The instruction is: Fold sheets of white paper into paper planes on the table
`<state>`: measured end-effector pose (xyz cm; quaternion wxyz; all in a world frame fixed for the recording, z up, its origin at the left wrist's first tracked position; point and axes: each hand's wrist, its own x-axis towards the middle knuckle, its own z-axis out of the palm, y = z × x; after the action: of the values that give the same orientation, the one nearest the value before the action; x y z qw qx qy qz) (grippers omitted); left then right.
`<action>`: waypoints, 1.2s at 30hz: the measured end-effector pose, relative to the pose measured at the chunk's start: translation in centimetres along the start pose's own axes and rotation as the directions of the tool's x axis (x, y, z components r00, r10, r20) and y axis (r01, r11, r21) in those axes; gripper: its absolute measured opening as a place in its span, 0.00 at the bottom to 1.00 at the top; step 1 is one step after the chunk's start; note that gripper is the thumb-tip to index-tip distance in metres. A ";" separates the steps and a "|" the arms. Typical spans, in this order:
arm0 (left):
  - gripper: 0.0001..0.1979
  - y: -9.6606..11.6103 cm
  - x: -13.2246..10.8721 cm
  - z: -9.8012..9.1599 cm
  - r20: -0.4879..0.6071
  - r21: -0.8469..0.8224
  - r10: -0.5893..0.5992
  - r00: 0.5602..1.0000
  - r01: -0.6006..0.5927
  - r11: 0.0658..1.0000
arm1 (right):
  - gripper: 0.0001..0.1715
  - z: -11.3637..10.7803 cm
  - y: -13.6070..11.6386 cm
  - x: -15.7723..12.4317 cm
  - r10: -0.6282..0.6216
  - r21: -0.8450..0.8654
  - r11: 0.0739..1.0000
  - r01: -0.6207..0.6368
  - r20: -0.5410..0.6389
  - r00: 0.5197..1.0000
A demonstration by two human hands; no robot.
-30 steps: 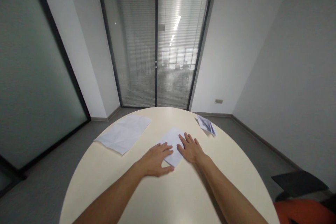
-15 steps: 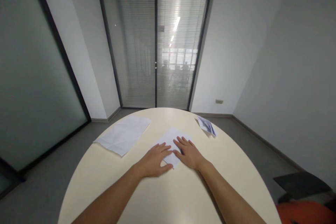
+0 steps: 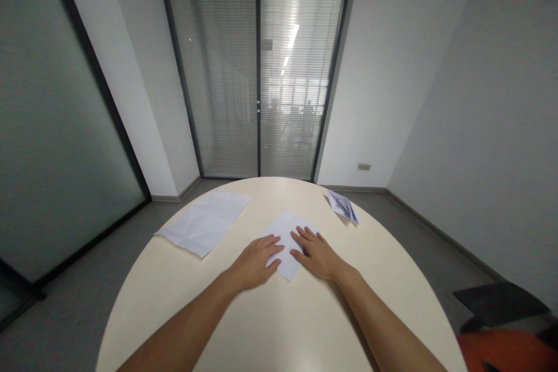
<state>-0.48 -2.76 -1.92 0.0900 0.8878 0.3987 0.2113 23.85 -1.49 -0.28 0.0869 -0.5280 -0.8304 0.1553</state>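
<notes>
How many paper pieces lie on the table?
3: a white folded sheet under the left hand and right hand, centre; a creased white sheet at left; a small folded paper at the far right edge. None seems hidden.

Three white sheets, two hands and one round table.

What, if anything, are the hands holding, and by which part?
Nothing is gripped: left hand and right hand lie flat on the near part of the folded white paper sheet.
</notes>
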 end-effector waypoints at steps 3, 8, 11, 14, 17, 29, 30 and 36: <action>0.20 0.0 0.1 -0.1 0.005 0.002 -0.009 1.000 0.009 1.000 | 0.40 0.1 0.0 0.0 0.001 0.003 1.000 -0.001 -0.009 1.000; 0.19 -0.2 0.3 0.1 -0.014 -0.010 -0.010 1.000 0.010 1.000 | 0.40 0.3 0.1 0.2 -0.003 0.000 1.000 0.003 -0.007 1.000; 0.20 -0.3 0.2 0.4 -0.026 0.000 -0.030 0.999 0.030 1.000 | 0.40 0.3 0.0 0.2 0.002 0.001 1.000 -0.002 -0.010 1.000; 0.22 -0.3 0.2 0.5 -0.031 0.012 -0.062 0.998 0.063 0.998 | 0.39 0.2 -0.1 0.1 -0.002 0.004 1.000 0.002 -0.013 1.000; 0.22 -0.3 0.3 0.5 -0.041 0.025 -0.084 0.996 0.085 0.996 | 0.38 0.1 -0.2 0.1 -0.018 -0.006 1.000 0.018 -0.027 0.999; 0.17 -0.5 0.5 0.4 -0.120 0.050 -0.199 0.973 0.206 0.977 | 0.26 -0.3 -1.1 -0.1 -0.328 0.038 0.942 0.334 -0.123 0.937; 0.17 -0.6 0.5 0.4 -0.126 0.048 -0.208 0.970 0.216 0.975 | 0.25 -0.4 -1.3 -0.2 -0.333 0.052 0.939 0.341 -0.124 0.935; 0.16 -0.7 0.4 0.4 -0.162 0.048 -0.213 0.964 0.223 0.974 | 0.23 -0.2 -1.6 -0.1 -0.338 0.070 0.935 0.349 -0.136 0.932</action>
<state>-0.53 -1.98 -2.41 0.0521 0.8219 0.5065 0.2554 22.60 -2.22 0.44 0.1875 -0.3785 -0.8949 0.1439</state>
